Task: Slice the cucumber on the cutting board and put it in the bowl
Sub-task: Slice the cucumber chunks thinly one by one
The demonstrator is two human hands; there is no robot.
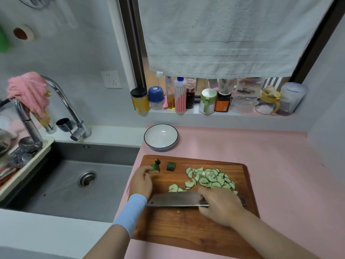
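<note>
Many pale green cucumber slices point(211, 178) heaped on my brown wooden cutting board point(186, 227) | right hand point(218, 204) grips steel cleaver point(173, 199); left hand point(141, 181) pinches dark green cucumber stub point(155, 168) | advice: slide blade flat under heap, carry to empty white bowl point(161, 136).

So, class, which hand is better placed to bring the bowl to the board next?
Probably the left hand: it sits nearest the bowl, at a cucumber end, while the right hand grips the cleaver.
</note>
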